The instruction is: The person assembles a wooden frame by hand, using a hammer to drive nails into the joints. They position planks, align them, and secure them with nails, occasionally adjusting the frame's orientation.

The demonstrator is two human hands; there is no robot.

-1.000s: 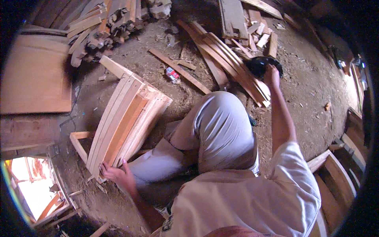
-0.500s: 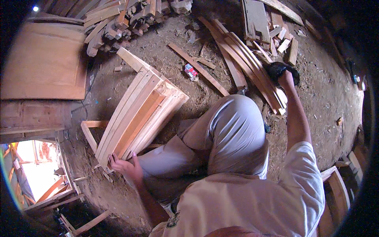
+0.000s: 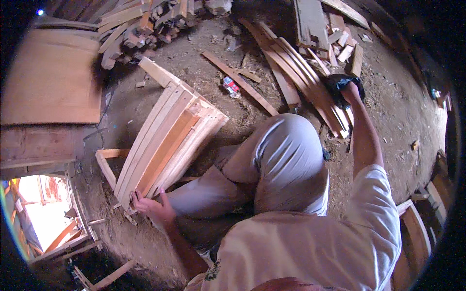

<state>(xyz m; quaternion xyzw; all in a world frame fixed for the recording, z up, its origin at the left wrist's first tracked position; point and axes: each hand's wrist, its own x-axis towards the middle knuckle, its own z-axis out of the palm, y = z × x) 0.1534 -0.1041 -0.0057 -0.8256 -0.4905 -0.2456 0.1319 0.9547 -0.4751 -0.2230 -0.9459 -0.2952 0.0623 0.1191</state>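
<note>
A long piece built of joined wooden boards slants in front of my left leg, its near end low and its far end raised. My left hand grips that near end, with the thumb on one side and the fingers curled over the edge. Out to the far right, my right arm is stretched toward a black plastic bag lying by a stack of long wooden strips. My right hand is at the bag's opening, and its fingers are hidden in the dark folds.
A small wooden frame stands left of the boards. Beyond lie a loose batten, a red and white packet and a heap of timber. A large wooden panel leans at the left. Offcuts lie at the far right.
My right hand has shifted slightly at the bag, and the black plastic has changed shape around it. My left hand stays on the boards. The whole view has drifted a little.
</note>
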